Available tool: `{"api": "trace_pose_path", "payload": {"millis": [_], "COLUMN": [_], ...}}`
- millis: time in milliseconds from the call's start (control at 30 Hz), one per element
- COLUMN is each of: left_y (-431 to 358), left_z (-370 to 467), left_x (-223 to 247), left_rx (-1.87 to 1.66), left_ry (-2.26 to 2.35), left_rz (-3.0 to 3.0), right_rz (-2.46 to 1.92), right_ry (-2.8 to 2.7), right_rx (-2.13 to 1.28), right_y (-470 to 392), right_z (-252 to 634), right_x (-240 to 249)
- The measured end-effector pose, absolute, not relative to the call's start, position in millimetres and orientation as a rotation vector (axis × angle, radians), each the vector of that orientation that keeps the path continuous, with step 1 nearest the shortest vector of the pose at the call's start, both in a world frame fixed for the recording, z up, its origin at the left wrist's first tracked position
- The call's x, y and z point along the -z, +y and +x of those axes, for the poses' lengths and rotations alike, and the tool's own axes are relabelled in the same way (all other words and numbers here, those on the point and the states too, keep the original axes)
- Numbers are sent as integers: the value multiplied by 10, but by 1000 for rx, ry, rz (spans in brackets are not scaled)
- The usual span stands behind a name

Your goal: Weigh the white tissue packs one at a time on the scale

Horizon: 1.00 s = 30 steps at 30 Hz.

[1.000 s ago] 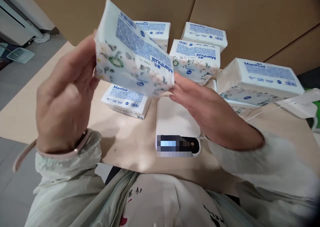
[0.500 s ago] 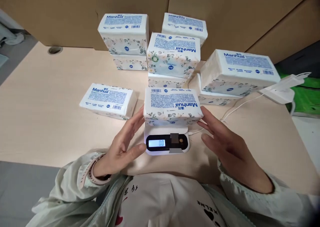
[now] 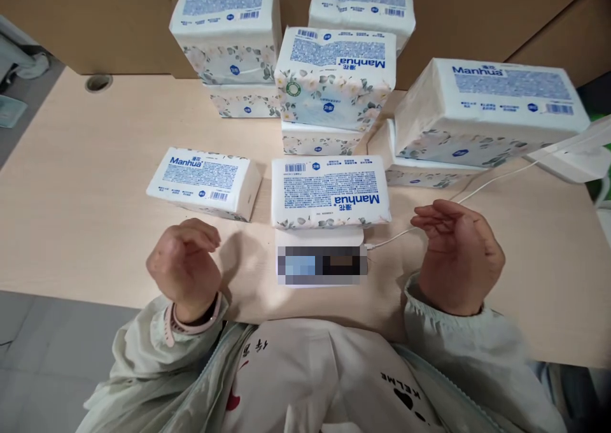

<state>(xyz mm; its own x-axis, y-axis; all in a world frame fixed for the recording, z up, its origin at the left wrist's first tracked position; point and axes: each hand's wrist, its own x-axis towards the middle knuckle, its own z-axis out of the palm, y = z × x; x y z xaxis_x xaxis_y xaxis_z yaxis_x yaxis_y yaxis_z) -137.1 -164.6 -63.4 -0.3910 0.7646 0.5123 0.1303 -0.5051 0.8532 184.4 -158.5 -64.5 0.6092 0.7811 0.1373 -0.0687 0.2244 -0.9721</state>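
A white Manhua tissue pack (image 3: 331, 191) with a blue label and floral edge rests on a small white kitchen scale (image 3: 319, 237), its lettering upside down to me. The scale's display is blurred out. To the left of the scale, my left hand (image 3: 184, 264) is raised off the table, fingers loosely bent and holding nothing. My right hand (image 3: 458, 258) hovers on the other side, empty too, with its fingers curved inward. Neither hand touches the pack. Nearest to my left hand lies a single tissue pack (image 3: 203, 181).
Behind the scale stand stacked tissue packs: one stack at the left (image 3: 226, 32), one in the middle (image 3: 337, 76), one at the right (image 3: 491, 111), with another pack (image 3: 361, 3) at the back. A white cable (image 3: 396, 237) runs from the scale past my right hand. Brown cardboard (image 3: 128, 25) closes off the back.
Both hands have drawn away from the sides of the pack on the scale, the left hand leftward and the right hand rightward. The pack stays on the scale. The view has shifted slightly.
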Motion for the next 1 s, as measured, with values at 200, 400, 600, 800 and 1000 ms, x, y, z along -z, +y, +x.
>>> {"api": "trace_pose_path", "payload": {"millis": [200,400,600,800,1000], "left_y": [-1352,-718,-896,-1355,-1380], "left_z": [-1947,-1885,-1470,-1172,-1152], "left_x": [692,747,694,643,642], "left_rx": [-1521,-1279,-1481,-1614,-1612], "left_ry": [1384,1335,1312,1170,1183], "left_rz": [1388,1353,1157,1170,1194], "right_rz": [-1218,-1255,-1262,-1281,-1254], "right_ry": [-732,-797,-800,-834,-827], "right_rx": [-719,-764,-777,-809,-771], "right_y": [-1607,-1633,-1650,-1678,-1670], "right_z": [1825,1800,1817,1815,1812], "right_x": [631,625,607,603,568]}}
